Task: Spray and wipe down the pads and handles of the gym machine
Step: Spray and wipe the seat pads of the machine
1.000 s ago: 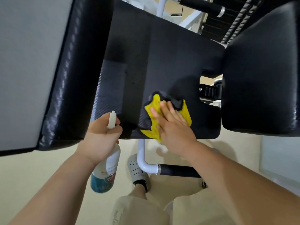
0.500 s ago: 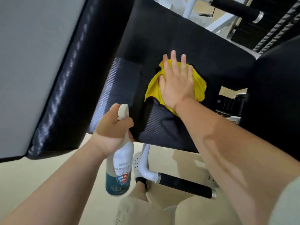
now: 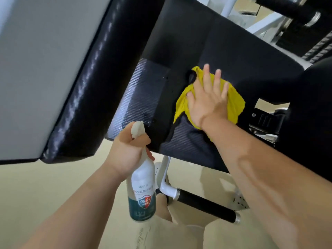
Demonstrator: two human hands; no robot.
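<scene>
A wide black seat pad (image 3: 224,51) of the gym machine fills the middle of the view. My right hand (image 3: 206,99) lies flat with straight fingers on a yellow cloth (image 3: 233,101) and presses it against the pad. My left hand (image 3: 127,150) grips the neck of a white and teal spray bottle (image 3: 142,193), which hangs below the pad's front edge with its nozzle up. A black foam handle (image 3: 206,205) on a white tube (image 3: 166,178) sits under the pad.
A second black pad (image 3: 86,83) with a grey face slants across the left. Another black pad (image 3: 314,105) stands at the right. A black roller (image 3: 287,8) and white frame are at the top right. Beige floor and my legs lie below.
My right hand has slid the yellow cloth up the pad from its front edge, then a little rightward. The view has shifted, and my left hand still holds the bottle.
</scene>
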